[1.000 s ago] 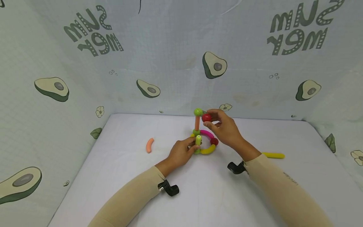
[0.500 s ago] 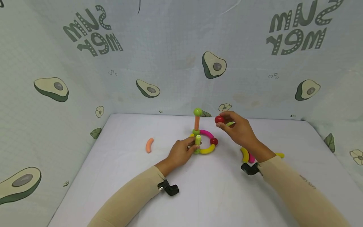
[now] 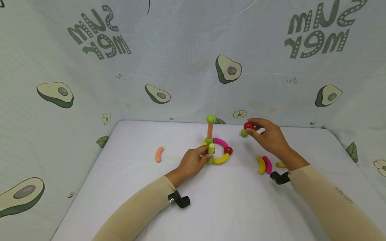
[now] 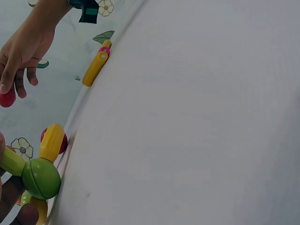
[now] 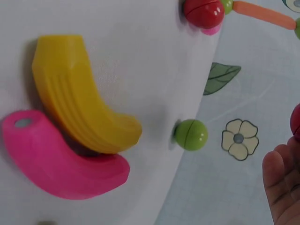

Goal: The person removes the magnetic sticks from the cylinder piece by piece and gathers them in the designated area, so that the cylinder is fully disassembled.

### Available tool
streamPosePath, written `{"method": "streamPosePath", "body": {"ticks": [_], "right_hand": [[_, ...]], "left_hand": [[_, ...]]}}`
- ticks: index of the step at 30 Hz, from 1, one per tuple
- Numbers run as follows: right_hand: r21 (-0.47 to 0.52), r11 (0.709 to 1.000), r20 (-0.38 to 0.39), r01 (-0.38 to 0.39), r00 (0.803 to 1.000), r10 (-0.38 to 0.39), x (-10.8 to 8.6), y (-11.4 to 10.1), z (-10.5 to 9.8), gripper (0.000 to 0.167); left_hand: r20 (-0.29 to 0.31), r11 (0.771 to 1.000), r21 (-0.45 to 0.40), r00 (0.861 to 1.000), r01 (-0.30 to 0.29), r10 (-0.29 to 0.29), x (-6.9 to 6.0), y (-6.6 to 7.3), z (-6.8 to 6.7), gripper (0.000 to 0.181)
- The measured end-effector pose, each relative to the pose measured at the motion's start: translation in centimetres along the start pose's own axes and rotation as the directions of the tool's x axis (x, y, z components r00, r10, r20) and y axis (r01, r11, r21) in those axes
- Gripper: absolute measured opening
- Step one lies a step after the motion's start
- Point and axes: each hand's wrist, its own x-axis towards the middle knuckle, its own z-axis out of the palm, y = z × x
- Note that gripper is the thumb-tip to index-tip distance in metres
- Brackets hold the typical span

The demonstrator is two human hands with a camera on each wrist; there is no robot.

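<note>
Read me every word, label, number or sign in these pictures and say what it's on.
"SUm mer", mirror-reversed, on the backdrop, upper left of the head view.
"SUm mer", mirror-reversed, on the backdrop, upper right of the head view.
Dark marking on the right sleeve: too small to read.

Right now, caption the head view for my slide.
Left hand grips a short light-green rod while the right hand holds a glossy red ball aloft.
</note>
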Motion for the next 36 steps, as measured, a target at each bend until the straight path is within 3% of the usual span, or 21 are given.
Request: {"method": "streamPosePath", "body": {"ticks": [11,36], "right_hand": [[-0.02,0.993,0.042,-0.118,0.992,0.119,0.3,2.4,-0.7,0.054],[-0.035,0.972,0.116,-0.234,0.965,0.236,1.3,6.5,0.3,0.049]], "left_hand": [[0.003,1.0,0.027,1.0,0.012,-0.012,0.0,0.1,0.0,0.03],[-0.002,1.0,0.005,1.0,-0.002,0.002,0.0,0.0,0.1,0.029]]}}
